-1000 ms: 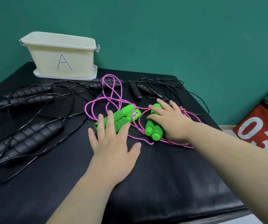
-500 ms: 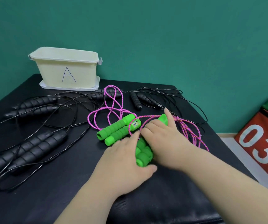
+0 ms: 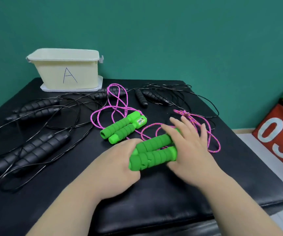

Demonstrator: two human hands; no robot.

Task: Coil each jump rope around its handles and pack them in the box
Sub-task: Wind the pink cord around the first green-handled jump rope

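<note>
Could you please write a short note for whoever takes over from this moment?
Left hand grips the near ends of one pair of green handles; right hand rests on their far ends, fingers straight.
Their pink rope lies loose on the mat.
The second green pair and the black ropes lie uncoiled.
Box at back left, inside unseen.
Done: nothing coiled.
Left: coil every rope, pack all.

Bright, even light, soft shadows; edges bow from the wide lens, foreground seems slightly smeared.
</note>
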